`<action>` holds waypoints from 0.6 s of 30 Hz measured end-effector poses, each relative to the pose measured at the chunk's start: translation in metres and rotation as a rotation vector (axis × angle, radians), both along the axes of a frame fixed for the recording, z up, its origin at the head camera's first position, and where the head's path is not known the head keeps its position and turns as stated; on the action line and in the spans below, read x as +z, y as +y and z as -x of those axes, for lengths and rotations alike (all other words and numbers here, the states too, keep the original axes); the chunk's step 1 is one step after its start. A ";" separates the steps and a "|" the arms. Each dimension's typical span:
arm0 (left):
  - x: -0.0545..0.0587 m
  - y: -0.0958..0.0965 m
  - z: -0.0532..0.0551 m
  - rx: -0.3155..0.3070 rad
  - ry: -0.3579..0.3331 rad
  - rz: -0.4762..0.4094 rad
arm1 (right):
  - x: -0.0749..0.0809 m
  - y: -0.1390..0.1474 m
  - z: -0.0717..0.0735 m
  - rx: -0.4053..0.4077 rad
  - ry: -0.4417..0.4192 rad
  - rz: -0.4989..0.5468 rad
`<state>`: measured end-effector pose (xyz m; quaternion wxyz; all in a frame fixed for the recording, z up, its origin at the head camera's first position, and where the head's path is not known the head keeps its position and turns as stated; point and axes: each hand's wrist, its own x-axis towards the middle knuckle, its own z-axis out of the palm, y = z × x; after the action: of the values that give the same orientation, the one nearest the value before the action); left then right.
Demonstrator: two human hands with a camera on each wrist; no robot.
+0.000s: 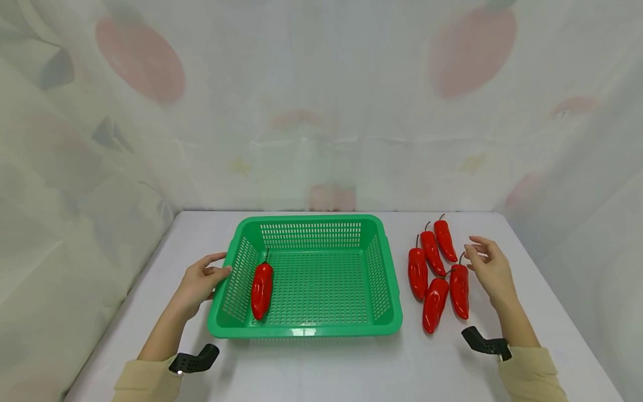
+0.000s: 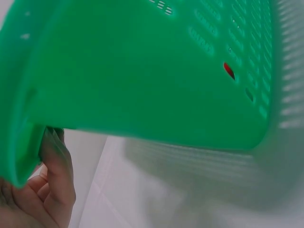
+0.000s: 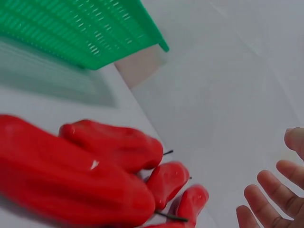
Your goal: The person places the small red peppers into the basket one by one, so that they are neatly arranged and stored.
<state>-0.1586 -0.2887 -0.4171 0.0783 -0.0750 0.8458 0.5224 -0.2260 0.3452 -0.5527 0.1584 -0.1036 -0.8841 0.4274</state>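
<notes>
My left hand (image 1: 198,282) grips the left rim of a green plastic basket (image 1: 346,331), its thumb on top and fingers curled under the edge, as the left wrist view shows. Inside, along the basket's left side, lies one red chili pepper (image 1: 262,290) with its stem pointing away from me. My right hand (image 1: 489,271) hovers with loosely bent fingers, holding nothing. Its fingertips are beside the stem of the nearest red pepper (image 1: 459,291). In the right wrist view the fingers (image 3: 270,197) are spread apart, off to the right of the peppers.
Several more red peppers lie in a loose cluster right of the basket, among them a left one (image 1: 417,273), a front one (image 1: 435,304) and a far one (image 1: 444,240). The white table (image 1: 321,371) ends at a printed curtain (image 1: 301,162) behind and at both sides.
</notes>
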 end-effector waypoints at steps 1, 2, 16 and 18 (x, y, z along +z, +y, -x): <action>0.000 0.000 0.000 0.000 0.000 -0.001 | -0.002 0.001 -0.003 -0.002 0.000 0.000; 0.000 0.000 0.000 0.000 0.002 0.000 | -0.002 0.003 -0.005 -0.001 -0.002 0.002; 0.000 0.000 0.000 0.001 0.005 -0.003 | 0.006 0.006 -0.038 0.019 -0.133 -0.009; 0.000 0.000 0.000 0.001 0.006 0.000 | 0.005 0.006 -0.041 0.026 -0.172 -0.019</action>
<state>-0.1585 -0.2892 -0.4175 0.0754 -0.0740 0.8459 0.5228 -0.1853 0.3516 -0.5477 0.0772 -0.1271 -0.8996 0.4106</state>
